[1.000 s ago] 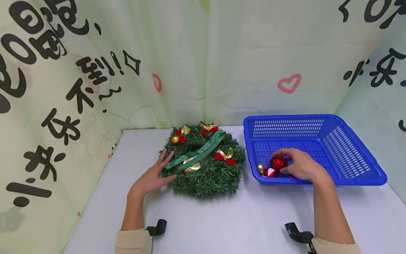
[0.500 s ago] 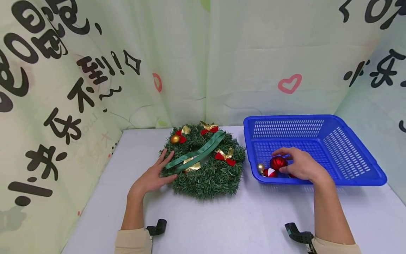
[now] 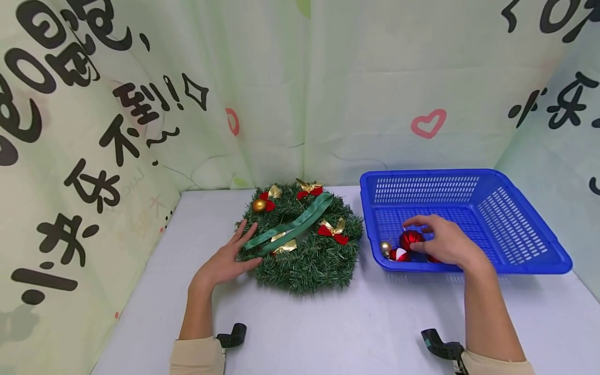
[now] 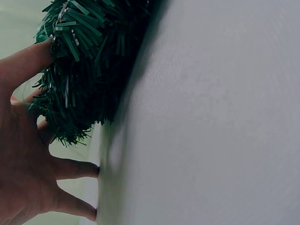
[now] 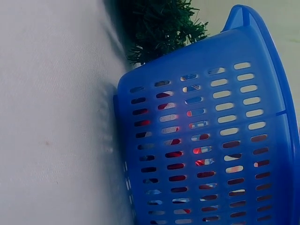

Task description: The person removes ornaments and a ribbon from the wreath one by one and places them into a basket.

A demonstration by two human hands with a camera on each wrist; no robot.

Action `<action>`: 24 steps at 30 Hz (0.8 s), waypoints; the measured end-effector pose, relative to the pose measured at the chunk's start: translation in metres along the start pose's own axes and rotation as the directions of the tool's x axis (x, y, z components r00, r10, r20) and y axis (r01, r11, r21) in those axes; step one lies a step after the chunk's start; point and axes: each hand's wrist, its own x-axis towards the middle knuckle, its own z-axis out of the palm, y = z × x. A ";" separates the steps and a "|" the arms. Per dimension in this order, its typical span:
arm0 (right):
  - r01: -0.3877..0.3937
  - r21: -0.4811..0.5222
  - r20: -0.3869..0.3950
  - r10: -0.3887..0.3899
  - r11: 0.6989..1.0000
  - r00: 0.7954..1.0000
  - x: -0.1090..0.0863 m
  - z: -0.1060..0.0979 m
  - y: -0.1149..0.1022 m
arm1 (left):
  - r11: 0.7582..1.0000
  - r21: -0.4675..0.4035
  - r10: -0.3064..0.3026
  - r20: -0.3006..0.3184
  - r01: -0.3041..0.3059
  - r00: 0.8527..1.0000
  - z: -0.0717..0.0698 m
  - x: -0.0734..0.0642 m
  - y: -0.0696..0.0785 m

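Note:
A green wreath (image 3: 304,271) lies on the table, dressed with red and gold bows (image 3: 333,232), a gold bauble (image 3: 259,205) and a green ribbon (image 3: 300,224). My left hand (image 3: 225,264) rests on its left side with fingers spread; in the left wrist view the thumb touches the needles and two fingertips meet the tabletop. My right hand (image 3: 445,242) reaches into the blue basket (image 3: 529,268) and pinches a red bauble (image 3: 410,240) between thumb and fingers. A small gold bauble (image 3: 385,248) and a red-and-white ornament (image 3: 399,254) lie beside it. The basket wall hides this hand in the right wrist view.
The basket's left rim (image 3: 367,229) stands close to the wreath's right side. A white cloth covers the table (image 3: 337,333). Behind and at both sides hangs a pale green curtain (image 3: 356,94) with black lettering.
My right hand has lifted slightly, and its thumb now overlaps the red bauble's front more. My left hand and the wreath have stayed in place.

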 end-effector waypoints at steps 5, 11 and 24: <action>0.008 0.009 -0.020 -0.007 1.000 1.000 0.000 0.001 -0.002 | 1.000 0.002 -0.002 0.001 0.002 1.000 0.000 0.001 0.000; 0.023 0.034 -0.065 -0.021 0.999 0.998 0.000 0.002 -0.005 | 1.000 0.010 -0.004 0.004 0.004 1.000 0.000 0.001 -0.001; 0.197 0.143 -0.336 -0.140 0.970 0.931 -0.001 0.007 -0.027 | 1.000 0.007 -0.001 0.003 0.001 1.000 0.001 0.001 -0.003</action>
